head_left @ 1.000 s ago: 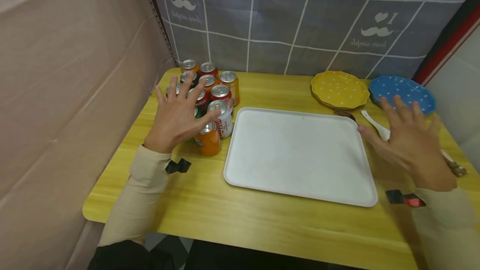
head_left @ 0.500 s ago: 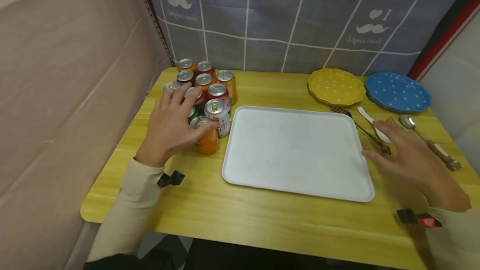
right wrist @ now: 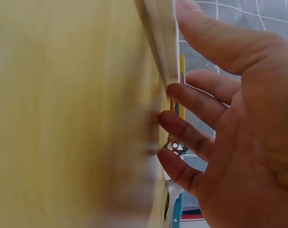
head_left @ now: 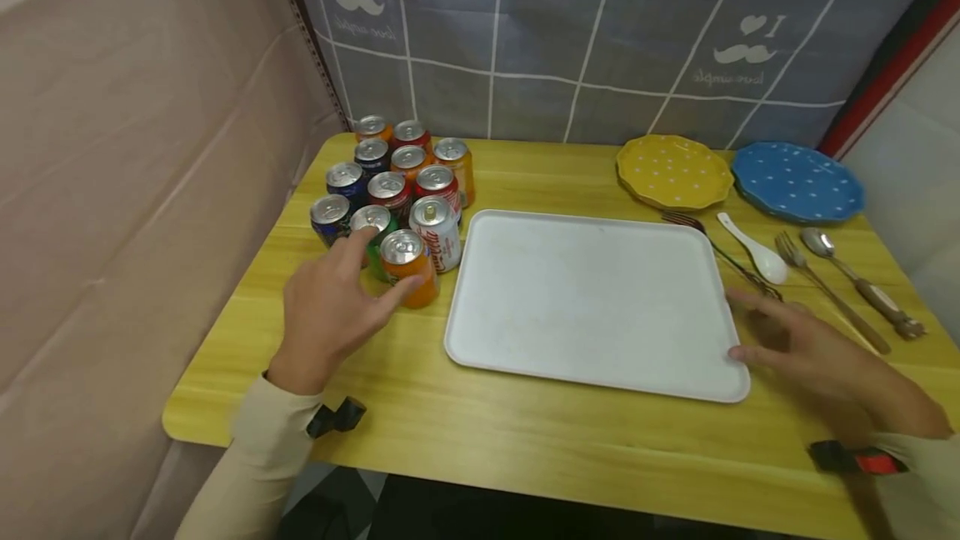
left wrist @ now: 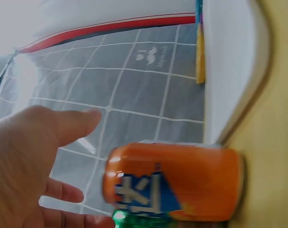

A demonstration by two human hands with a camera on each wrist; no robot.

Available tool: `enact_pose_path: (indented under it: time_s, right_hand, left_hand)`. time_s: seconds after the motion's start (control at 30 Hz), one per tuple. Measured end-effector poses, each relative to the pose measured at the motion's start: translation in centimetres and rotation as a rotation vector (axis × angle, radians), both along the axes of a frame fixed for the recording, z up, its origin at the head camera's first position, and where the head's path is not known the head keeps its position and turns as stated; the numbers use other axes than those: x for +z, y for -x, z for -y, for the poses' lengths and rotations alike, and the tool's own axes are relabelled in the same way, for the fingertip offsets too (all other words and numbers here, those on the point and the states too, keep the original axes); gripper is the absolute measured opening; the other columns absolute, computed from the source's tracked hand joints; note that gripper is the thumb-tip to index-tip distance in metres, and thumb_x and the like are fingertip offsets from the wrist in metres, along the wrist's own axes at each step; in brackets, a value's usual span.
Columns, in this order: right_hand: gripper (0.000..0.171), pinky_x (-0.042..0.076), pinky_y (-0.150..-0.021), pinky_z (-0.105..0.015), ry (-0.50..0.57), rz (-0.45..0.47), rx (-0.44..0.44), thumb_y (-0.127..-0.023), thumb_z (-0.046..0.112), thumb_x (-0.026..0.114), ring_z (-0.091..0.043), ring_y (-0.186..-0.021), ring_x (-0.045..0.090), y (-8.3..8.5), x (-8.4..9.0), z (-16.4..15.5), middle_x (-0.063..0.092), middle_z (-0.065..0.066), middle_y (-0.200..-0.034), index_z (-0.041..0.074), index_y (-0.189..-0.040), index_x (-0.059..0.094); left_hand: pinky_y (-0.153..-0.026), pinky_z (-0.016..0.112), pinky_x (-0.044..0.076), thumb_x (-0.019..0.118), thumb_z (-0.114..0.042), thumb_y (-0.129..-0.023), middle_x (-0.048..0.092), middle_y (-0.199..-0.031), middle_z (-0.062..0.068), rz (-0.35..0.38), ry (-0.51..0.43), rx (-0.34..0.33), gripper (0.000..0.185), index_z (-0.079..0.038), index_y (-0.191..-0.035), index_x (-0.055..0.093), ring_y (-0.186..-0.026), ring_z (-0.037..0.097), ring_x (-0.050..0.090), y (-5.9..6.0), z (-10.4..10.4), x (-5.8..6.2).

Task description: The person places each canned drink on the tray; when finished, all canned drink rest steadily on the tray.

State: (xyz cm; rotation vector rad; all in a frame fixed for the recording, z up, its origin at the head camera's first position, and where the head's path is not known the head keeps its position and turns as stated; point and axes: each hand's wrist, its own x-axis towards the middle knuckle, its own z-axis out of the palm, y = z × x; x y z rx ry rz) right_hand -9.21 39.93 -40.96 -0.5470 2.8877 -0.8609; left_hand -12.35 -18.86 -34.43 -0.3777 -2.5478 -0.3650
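Beside the near orange soda can (head_left: 416, 286) in the head view is my left hand (head_left: 326, 311), thumb and fingers spread around its near left side. The left wrist view has a gap between that hand (left wrist: 30, 166) and the orange can (left wrist: 181, 180); a green can (left wrist: 139, 219) shows below it. My right hand (head_left: 817, 348) is at the right edge of the white tray (head_left: 592, 307), thumb by the rim and fingers loosely bent. In the right wrist view, the right hand's (right wrist: 243, 118) fingertips are close to the tray edge; whether they touch it I cannot tell.
Several more cans (head_left: 390, 190) stand grouped at the table's back left. A yellow dotted plate (head_left: 675, 173) and a blue dotted plate (head_left: 798, 182) lie at the back right. Forks (head_left: 832, 290), a white spoon (head_left: 757, 252) and a metal spoon (head_left: 862, 282) lie right of the tray.
My left hand has come down and nearer from above the cans to beside the near orange one. My right hand has lowered from above the cutlery to the tray's right edge.
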Motion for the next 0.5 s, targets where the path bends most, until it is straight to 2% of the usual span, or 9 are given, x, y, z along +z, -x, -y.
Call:
enact_pose_path:
  time_s: [0.07, 0.13, 0.3, 0.5]
  right_hand:
    - [0.085, 0.039, -0.108, -0.059, -0.040, 0.052, -0.024, -0.089, 0.023, 0.086, -0.037, -0.140, 0.041, 0.0, 0.1, 0.0, 0.048, -0.031, -0.156, 0.017, -0.162, 0.042]
    - [0.088, 0.038, -0.092, -0.072, -0.083, 0.108, -0.044, -0.091, 0.030, 0.084, -0.052, -0.130, 0.040, 0.1, 0.2, 0.0, 0.043, -0.033, -0.158, 0.019, -0.164, 0.037]
    - [0.091, 0.036, -0.094, -0.077, -0.117, 0.188, -0.056, -0.093, 0.038, 0.081, -0.062, -0.138, 0.032, 0.1, 0.5, 0.1, 0.036, -0.035, -0.162, 0.024, -0.167, 0.029]
    - [0.092, 0.035, -0.095, -0.077, -0.121, 0.180, -0.049, -0.093, 0.037, 0.081, -0.063, -0.139, 0.032, 0.1, 0.7, 0.2, 0.036, -0.035, -0.162, 0.023, -0.167, 0.030]
  left_hand:
    - [-0.049, 0.041, 0.045, 0.084, -0.060, -0.082, 0.075, -0.104, 0.017, 0.034, -0.026, 0.019, 0.083, -0.004, -0.137, 0.060, -0.060, 0.030, 0.061, -0.2, -0.2, -0.8]
    - [-0.049, 0.043, 0.045, 0.084, -0.059, -0.083, 0.076, -0.108, 0.019, 0.054, -0.056, 0.031, 0.082, -0.004, -0.138, 0.059, -0.060, 0.032, 0.062, -0.2, -0.6, -1.5]
    - [-0.048, 0.049, 0.047, 0.086, -0.057, -0.082, 0.075, -0.110, 0.020, 0.060, -0.144, 0.064, 0.084, -0.004, -0.140, 0.056, -0.061, 0.038, 0.065, 0.1, -1.7, -2.9]
    - [-0.053, 0.056, 0.053, 0.087, -0.058, -0.081, 0.075, -0.113, 0.019, 0.042, -0.199, 0.147, 0.083, -0.008, -0.137, 0.054, -0.070, 0.043, 0.071, 0.7, -2.5, -4.0]
